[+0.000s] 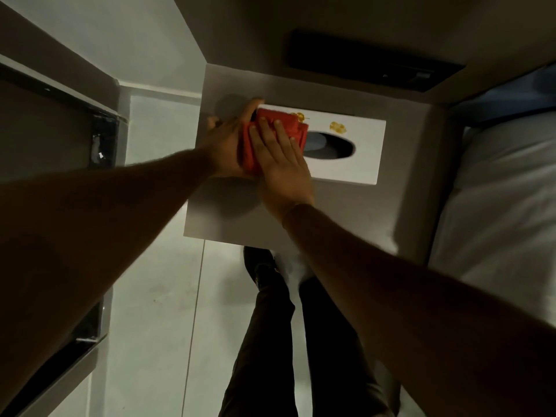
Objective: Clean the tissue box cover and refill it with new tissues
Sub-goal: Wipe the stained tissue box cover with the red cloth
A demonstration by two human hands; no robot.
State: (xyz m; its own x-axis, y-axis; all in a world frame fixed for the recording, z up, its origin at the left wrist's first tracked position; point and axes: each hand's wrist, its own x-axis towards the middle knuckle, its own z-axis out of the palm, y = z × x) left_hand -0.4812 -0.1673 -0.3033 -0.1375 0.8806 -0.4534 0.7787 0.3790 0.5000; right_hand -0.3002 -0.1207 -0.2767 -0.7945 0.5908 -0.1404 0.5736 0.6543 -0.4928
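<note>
A white tissue box cover [365, 161] with small gold marks and a dark oval opening lies flat on a grey bedside table [228, 224]. A folded red cloth [264, 127] rests on the cover's left part. My right hand [281, 164] lies flat on the cloth, fingers spread, pressing it onto the cover. My left hand [224, 139] wraps around the cover's left end, fingers curled over its far edge. The oval opening looks dark, and I cannot tell what is inside.
A bed with white linen [496, 206] borders the table on the right. A dark slot-like panel [370, 60] is set in the wall behind. My legs and a dark shoe [258, 263] stand on pale floor tiles. A cabinet edge [99, 139] runs along the left.
</note>
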